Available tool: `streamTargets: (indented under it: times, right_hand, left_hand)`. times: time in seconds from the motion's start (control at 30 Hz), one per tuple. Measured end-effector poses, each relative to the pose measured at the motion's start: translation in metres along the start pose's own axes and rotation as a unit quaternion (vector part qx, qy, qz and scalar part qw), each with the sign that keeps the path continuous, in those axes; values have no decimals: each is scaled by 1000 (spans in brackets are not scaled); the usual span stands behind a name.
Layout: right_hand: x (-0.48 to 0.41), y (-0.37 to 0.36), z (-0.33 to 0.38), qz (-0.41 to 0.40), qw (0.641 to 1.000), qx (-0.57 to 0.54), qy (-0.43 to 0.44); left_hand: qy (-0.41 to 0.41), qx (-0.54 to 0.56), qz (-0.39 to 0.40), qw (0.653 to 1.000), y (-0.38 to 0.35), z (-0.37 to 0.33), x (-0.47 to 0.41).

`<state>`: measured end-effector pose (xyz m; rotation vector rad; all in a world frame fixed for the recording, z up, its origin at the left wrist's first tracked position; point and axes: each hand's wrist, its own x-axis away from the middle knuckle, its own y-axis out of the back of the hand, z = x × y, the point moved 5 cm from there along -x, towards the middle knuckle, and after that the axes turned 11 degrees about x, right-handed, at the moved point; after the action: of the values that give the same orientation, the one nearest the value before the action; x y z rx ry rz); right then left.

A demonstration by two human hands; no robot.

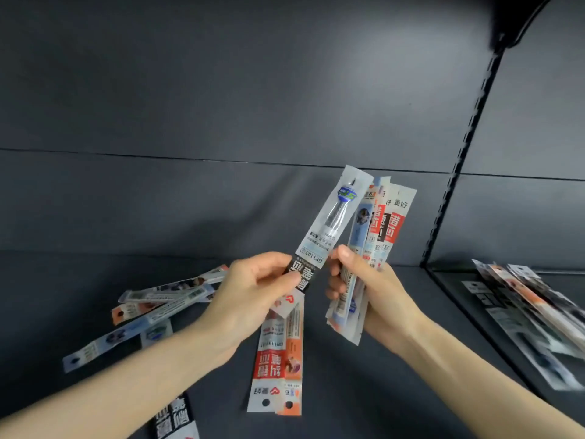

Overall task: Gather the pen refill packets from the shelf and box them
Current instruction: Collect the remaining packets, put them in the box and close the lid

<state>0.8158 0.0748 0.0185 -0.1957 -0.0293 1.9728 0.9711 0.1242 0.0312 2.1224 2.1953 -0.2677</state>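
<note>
While the left hand [253,289] pinches one clear packet [329,229] at its dark lower part, thumb on the near face and fingers curled behind, the right hand [376,299] grips a bundle of packets [380,229] just to the right, with the fingers wrapped round the lower half and the thumb raised beside the single packet. The packet leans to the far right, and its upper end almost meets the fanned tops of the bundle. The step in hand, as I judge it, is to add this packet to the bundle. To do this well, it should be laid flat on the near face of the bundle with the lower edges level, and the right thumb should lift only a little, so that the fanned packets do not slip out. The left hand should let go only when the thumb presses on the new packet. More packets lie on the dark shelf [364,391]: a loose pile [164,299] to the left, a red and white pair [278,359] below the hands, and a black one [174,419] at the near edge. Another heap [531,312] lies in the bay to the right. No box is in view.
</note>
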Motion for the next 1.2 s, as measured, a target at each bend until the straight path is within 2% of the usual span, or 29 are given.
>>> streamTargets:
  times: [0.13,0.23,0.37,0.47,0.53,0.6,0.77,1.0,1.13,1.2]
  right_hand:
    - [24,3,1,-31,999,14,-34]
    - [42,-2,4,-49,999,11,-9]
    - [62,-2,18,-79,994,49,51]
    - [75,2,26,-69,991,92,64]
    - [79,0,26,-13,989,142,48]
    - [81,-3,25,58,980,187,27]
    - [92,-12,19,188,971,144,-33]
    - [89,-9,1,227,969,42,-91]
    - [91,-17,-1,274,957,28,-88]
    - [90,-23,-3,264,960,38,-83]
  left_hand:
    - [-37,-39,-85,995,19,-7,15]
    - [-41,-93,-74,992,19,-13,32]
    - [-109,-312,-63,942,15,-34,52]
    - [-106,-371,7,922,4,-50,64]
    - [-94,-361,67,925,-8,-59,73]
    - [-105,-338,88,931,-18,-69,79]
    - [-147,-222,30,963,-30,-85,78]
    - [-141,-158,-2,977,-31,-76,64]
    - [-120,-118,-1,986,-23,-75,55]
    - [-126,-104,-8,987,-27,-72,52]
